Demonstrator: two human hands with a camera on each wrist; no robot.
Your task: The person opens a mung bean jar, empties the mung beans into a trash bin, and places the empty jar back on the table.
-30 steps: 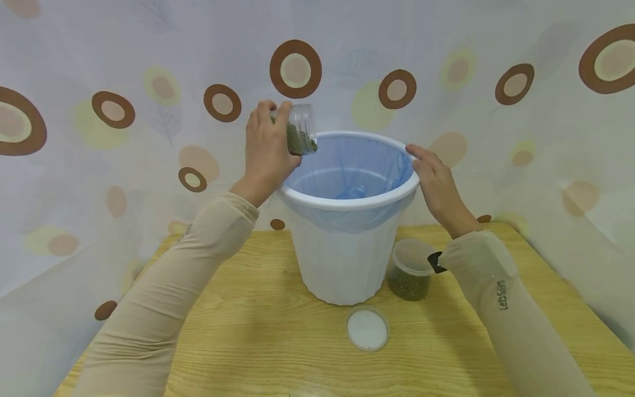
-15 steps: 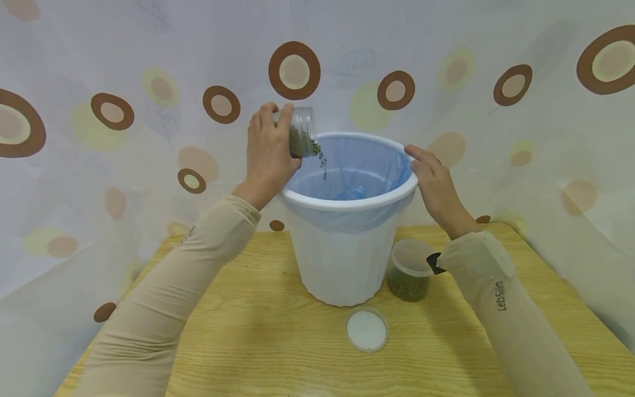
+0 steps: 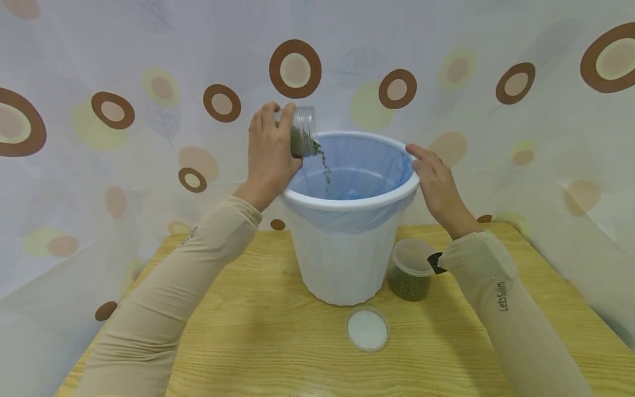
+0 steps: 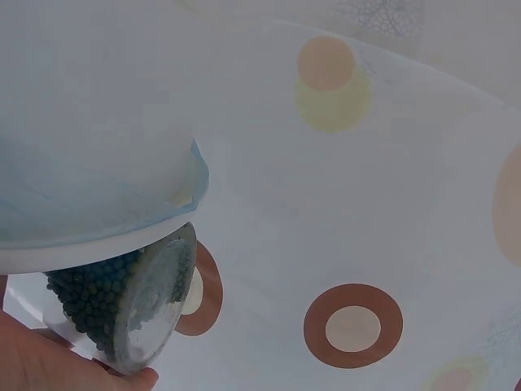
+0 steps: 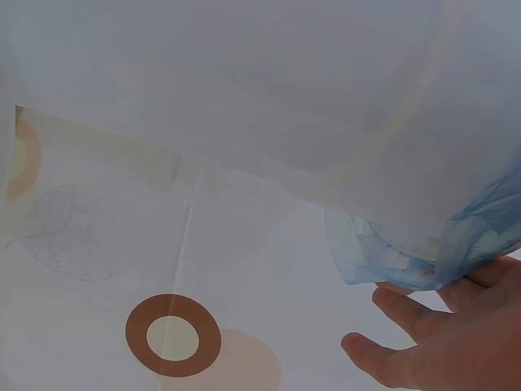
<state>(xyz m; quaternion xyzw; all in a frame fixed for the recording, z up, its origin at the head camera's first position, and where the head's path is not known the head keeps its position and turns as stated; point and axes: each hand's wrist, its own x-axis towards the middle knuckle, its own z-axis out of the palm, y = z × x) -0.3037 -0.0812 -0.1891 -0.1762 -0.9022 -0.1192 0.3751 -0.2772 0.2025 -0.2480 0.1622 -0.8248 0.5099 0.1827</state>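
Note:
In the head view my left hand (image 3: 272, 149) grips a clear jar (image 3: 303, 124) of mung beans on its side over the left rim of a white trash bin (image 3: 342, 259). A thin stream of mung beans (image 3: 324, 165) drops from its mouth into the bin's blue liner bag (image 3: 347, 218). The left wrist view shows the jar's base (image 4: 155, 301) and the beans behind its wall. My right hand (image 3: 439, 187) rests on the bin's right rim. In the right wrist view its fingers (image 5: 407, 314) lie fairly straight against the liner's edge.
Right of the bin stands a clear tub (image 3: 410, 275) partly filled with dark green stuff. A round white-centred lid (image 3: 367, 329) lies before the bin on the wooden table (image 3: 258, 342). A patterned sheet (image 3: 342, 33) hangs behind.
Mung beans have started to fall from the tilted jar, and the stream has grown longer. My left hand has shifted slightly right; the right hand has stayed at the rim.

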